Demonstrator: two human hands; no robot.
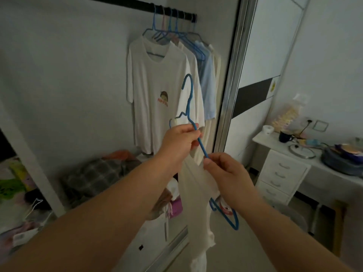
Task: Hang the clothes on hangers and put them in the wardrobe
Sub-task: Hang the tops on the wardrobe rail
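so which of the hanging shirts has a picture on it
The frontmost white t-shirt on the rail, left of the others: it has a small cartoon print on its front. The shirts behind show no print.

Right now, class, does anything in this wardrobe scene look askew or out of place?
Yes. The blue hanger, held by the left hand and right hand, is tilted steeply, and the white garment dangles from it unevenly. A heap of clothes sits unhung on the wardrobe floor.

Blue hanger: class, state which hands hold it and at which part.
Both hands hold the blue hanger: left hand on its sloping arm below the hook, right hand pinching that arm's lower end.
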